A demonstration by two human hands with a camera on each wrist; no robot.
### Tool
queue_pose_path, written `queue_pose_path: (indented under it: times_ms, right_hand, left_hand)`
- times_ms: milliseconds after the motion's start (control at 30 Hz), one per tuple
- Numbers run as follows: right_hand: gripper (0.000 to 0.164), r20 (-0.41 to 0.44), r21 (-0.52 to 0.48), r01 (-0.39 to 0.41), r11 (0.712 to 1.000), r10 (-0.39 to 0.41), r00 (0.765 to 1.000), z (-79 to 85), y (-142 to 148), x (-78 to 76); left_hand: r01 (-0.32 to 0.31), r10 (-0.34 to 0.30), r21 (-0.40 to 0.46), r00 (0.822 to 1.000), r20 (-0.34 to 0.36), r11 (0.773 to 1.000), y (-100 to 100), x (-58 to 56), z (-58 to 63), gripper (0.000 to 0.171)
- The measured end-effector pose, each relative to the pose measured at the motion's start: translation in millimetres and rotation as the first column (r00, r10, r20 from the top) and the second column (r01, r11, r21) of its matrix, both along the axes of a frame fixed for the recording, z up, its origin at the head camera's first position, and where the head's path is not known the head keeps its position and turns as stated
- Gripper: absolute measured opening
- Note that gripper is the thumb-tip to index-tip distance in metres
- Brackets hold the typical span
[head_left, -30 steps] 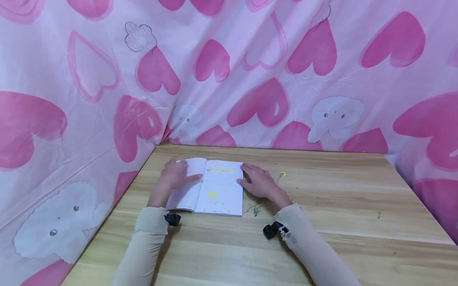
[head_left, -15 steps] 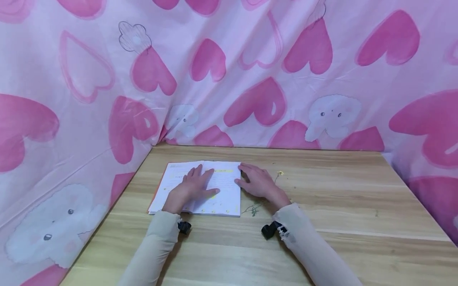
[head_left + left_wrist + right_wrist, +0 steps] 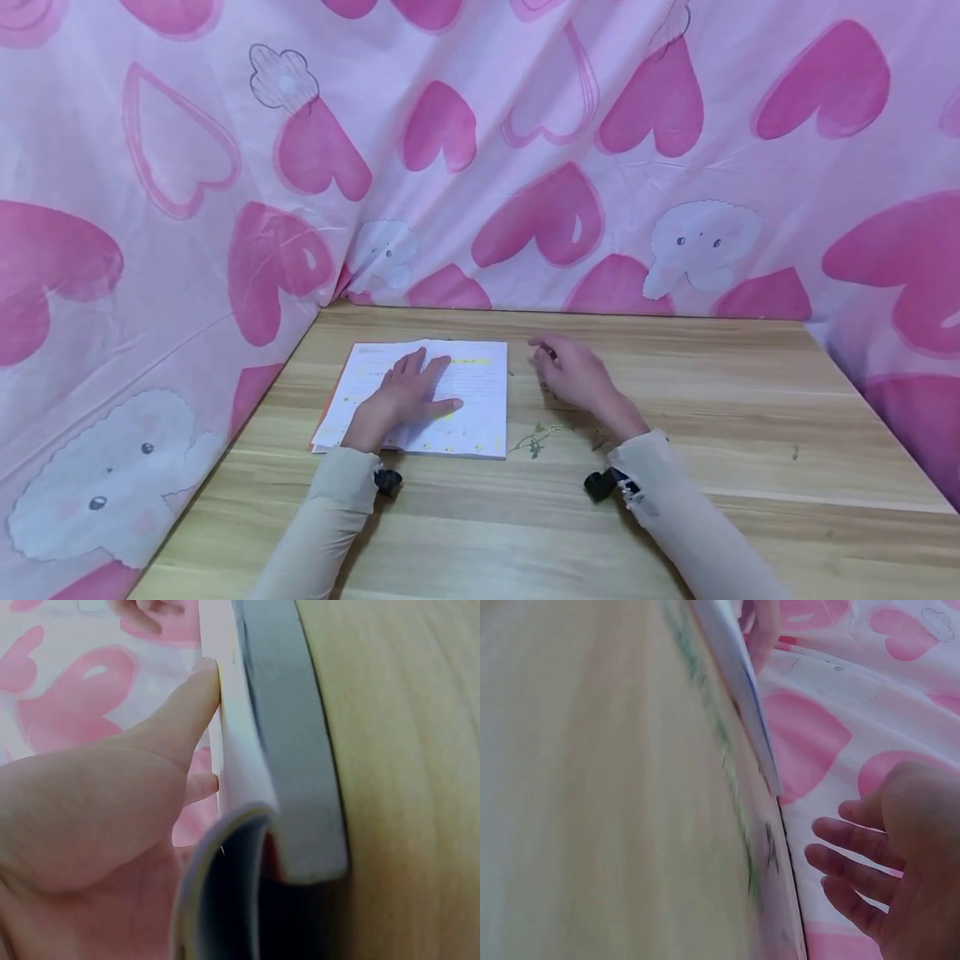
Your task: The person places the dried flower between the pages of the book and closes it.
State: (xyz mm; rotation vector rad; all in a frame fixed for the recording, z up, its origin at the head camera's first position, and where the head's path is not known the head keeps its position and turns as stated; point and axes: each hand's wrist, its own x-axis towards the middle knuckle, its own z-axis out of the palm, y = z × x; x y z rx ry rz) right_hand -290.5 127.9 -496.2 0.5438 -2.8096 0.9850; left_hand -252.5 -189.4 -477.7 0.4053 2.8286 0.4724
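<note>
An open book (image 3: 480,400) with white pages and yellow print lies on the wooden table. My left hand (image 3: 405,392) rests on it across the fold, fingers spread and thumb out on the right page. In the left wrist view, the thumb touches the page, and the thick page block (image 3: 292,750) shows edge-on beside a curved-up page. My right hand (image 3: 577,375) is above the table, right of the book and apart from it. Its fingers are loosely bent with nothing seen between them in the right wrist view. Below it lies a thin green plant sprig (image 3: 535,442).
The wooden table (image 3: 720,467) extends to the right and toward the front. A pink cloth (image 3: 435,208) with hearts hangs along its back and left sides. Another small plant bit (image 3: 600,435) lies by the right wrist, and a small green fleck (image 3: 795,451) farther right.
My left hand moved right, from the left page onto the fold, and the left page now lies flatter. My right hand left the book's right edge and shifted right, covering the yellow flower.
</note>
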Motion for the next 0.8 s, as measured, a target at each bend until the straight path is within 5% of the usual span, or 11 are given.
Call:
queue_pose_path:
  times_ms: [267, 467, 800]
  right_hand:
    - [0.011, 0.097, 0.130, -0.074, 0.989, 0.061, 0.993, 5.3, 30, 15.0]
    - [0.012, 0.227, 0.199, -0.150, 0.969, 0.103, 0.968, 9.2, 36, 25.5]
    - [0.008, 0.155, 0.294, -0.077, 0.953, 0.031, 0.987, 11.3, 31, 33.2]
  left_hand:
    - [-0.017, 0.017, 0.007, 1.000, -0.018, 1.000, -1, -4.7, -11.1, 0.088]
    - [-0.011, 0.012, 0.023, 0.999, -0.032, 1.000, -5, -4.2, -14.1, 0.091]
    - [0.015, -0.013, 0.046, 0.999, -0.050, 0.999, -8, -6.6, -13.7, 0.090]
